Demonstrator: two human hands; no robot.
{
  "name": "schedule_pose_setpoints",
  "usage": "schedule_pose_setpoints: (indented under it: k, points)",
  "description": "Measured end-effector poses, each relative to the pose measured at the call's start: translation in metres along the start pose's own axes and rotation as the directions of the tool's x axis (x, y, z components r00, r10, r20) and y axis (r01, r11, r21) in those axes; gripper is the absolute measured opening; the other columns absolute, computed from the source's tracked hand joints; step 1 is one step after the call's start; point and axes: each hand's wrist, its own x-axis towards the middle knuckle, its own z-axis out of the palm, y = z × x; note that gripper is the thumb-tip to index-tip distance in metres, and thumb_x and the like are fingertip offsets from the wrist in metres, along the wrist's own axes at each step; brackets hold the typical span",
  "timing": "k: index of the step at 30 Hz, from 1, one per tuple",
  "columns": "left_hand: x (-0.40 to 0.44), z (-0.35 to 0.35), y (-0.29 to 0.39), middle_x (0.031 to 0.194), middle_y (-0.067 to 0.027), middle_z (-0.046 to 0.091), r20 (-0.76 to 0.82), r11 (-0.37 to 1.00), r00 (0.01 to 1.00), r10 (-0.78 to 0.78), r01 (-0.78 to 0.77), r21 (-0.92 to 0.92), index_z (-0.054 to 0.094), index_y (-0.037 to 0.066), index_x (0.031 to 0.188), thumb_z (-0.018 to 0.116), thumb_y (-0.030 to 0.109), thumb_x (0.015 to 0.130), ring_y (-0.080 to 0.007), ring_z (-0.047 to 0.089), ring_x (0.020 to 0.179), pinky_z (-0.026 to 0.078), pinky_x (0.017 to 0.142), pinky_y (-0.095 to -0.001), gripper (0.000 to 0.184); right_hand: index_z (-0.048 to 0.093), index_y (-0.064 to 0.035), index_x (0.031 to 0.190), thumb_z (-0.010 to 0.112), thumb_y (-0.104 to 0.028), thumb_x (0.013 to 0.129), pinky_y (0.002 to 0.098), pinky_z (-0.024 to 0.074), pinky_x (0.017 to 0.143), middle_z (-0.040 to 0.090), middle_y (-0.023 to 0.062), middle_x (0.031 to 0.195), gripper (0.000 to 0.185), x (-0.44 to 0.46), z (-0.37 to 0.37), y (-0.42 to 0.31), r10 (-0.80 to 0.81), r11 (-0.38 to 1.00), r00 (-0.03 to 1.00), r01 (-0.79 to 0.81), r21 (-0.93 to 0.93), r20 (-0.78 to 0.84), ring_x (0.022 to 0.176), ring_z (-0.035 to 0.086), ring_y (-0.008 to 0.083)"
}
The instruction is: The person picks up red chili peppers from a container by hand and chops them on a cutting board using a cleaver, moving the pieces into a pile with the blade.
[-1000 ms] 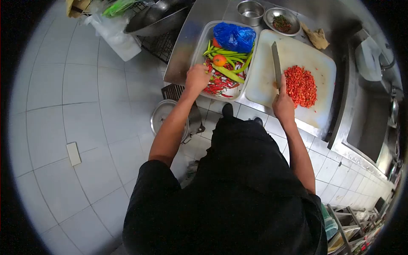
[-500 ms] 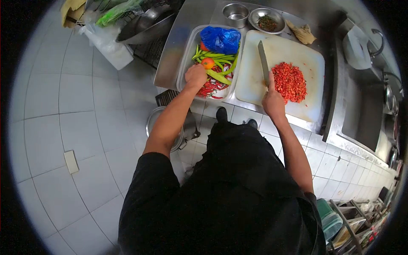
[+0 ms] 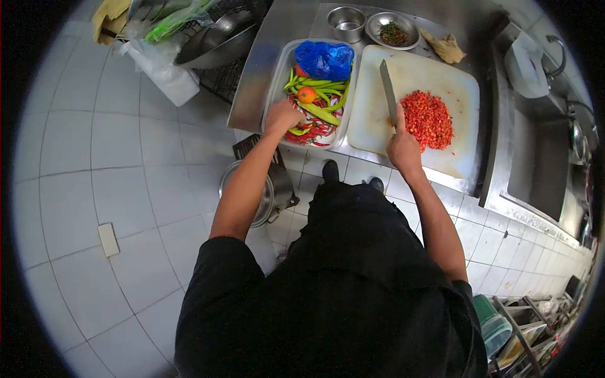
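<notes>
My right hand point(image 3: 404, 150) is wrapped around the handle of a long knife point(image 3: 389, 91), index finger stretched along its spine. The blade lies over the white cutting board point(image 3: 368, 129), just left of a heap of chopped red chillies point(image 3: 427, 120). My left hand point(image 3: 283, 116) is at the left side of a plastic tray point(image 3: 343, 131), fingers curled over red chillies point(image 3: 320, 128); what they grip is hidden. Inside the tray are long green chillies point(image 3: 322, 113), a tomato point(image 3: 307, 94) and a blue plastic bag point(image 3: 324, 60).
Behind the board stand a steel pot point(image 3: 346, 24), a metal bowl point(image 3: 392, 31) with dark green bits, and a crumpled cloth point(image 3: 444, 46). To the right is a sink point(image 3: 535, 164). A large metal pot point(image 3: 265, 205) sits on the floor below the counter.
My left hand has shifted slightly left and down in the tray, and a green chilli now shows beside it. My right hand and the knife have barely moved.
</notes>
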Motion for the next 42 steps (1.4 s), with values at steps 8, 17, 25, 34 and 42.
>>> schedule_pose_setpoints:
  k: [8, 17, 25, 34, 42]
  points:
    - [0.002, 0.023, -0.036, 0.104, -0.0260, 0.070, -0.298, 0.985, 0.953, 0.053, -0.098, -0.138, 0.074, -0.002, 0.093, 0.068, 0.026, 0.076, -0.0401, 0.067, 0.101, 0.053, 0.091, -0.0473, 0.033, 0.008, -0.0214, 0.160, 0.047, 0.000, 0.084, 0.0563, 0.0519, 0.069, 0.067, 0.0334, 0.082, 0.088, 0.000, -0.008, -0.006, 0.037, 0.999, 0.998, -0.037, -0.011, 0.043, 0.072, 0.067, 0.0474]
    - [-0.019, 0.002, -0.022, 0.089, -0.0160, 0.075, -0.428, 0.860, 0.901, 0.064, -0.268, -0.435, 0.064, 0.001, 0.126, 0.077, 0.016, 0.076, -0.0213, 0.072, 0.076, 0.056, 0.072, -0.0362, 0.053, 0.008, -0.0211, 0.160, 0.047, 0.001, 0.084, 0.0571, 0.0512, 0.070, 0.066, 0.0337, 0.081, 0.089, 0.002, -0.005, -0.002, 0.037, 0.999, 0.999, -0.038, 0.008, 0.032, 0.072, 0.067, 0.0478]
    - [-0.087, -0.008, 0.076, 0.083, -0.0086, 0.069, -0.361, 0.323, 0.895, 0.262, -0.433, -0.841, 0.059, -0.002, 0.121, 0.069, -0.001, 0.086, -0.0123, 0.066, 0.068, 0.053, 0.061, -0.0245, 0.036, 0.012, -0.0176, 0.159, 0.049, -0.001, 0.086, 0.0585, 0.0494, 0.077, 0.065, 0.0352, 0.085, 0.084, 0.001, -0.009, 0.008, 0.017, 0.994, 1.000, -0.019, 0.107, 0.020, 0.079, 0.066, 0.0499]
    - [-0.083, 0.122, 0.119, 0.081, -0.0085, 0.068, -0.483, 0.532, 0.810, 0.332, -0.584, -0.613, 0.071, -0.001, 0.091, 0.078, 0.008, 0.082, -0.0147, 0.064, 0.066, 0.051, 0.061, -0.0305, 0.015, 0.019, -0.0173, 0.158, 0.056, -0.007, 0.090, 0.0563, 0.0501, 0.078, 0.067, 0.0312, 0.085, 0.077, -0.015, -0.023, 0.001, 0.043, 0.990, 0.999, -0.045, 0.136, 0.019, 0.081, 0.066, 0.0480]
    - [-0.070, 0.157, 0.095, 0.091, -0.0166, 0.066, -0.553, 0.654, 0.699, 0.453, -0.682, -0.327, 0.073, 0.002, 0.100, 0.068, 0.008, 0.085, -0.0387, 0.066, 0.084, 0.052, 0.074, -0.0462, 0.017, 0.018, -0.0189, 0.158, 0.055, -0.007, 0.092, 0.0559, 0.0508, 0.079, 0.067, 0.0326, 0.089, 0.077, -0.026, -0.021, 0.005, 0.053, 0.985, 0.999, -0.053, 0.164, 0.004, 0.081, 0.066, 0.0493]
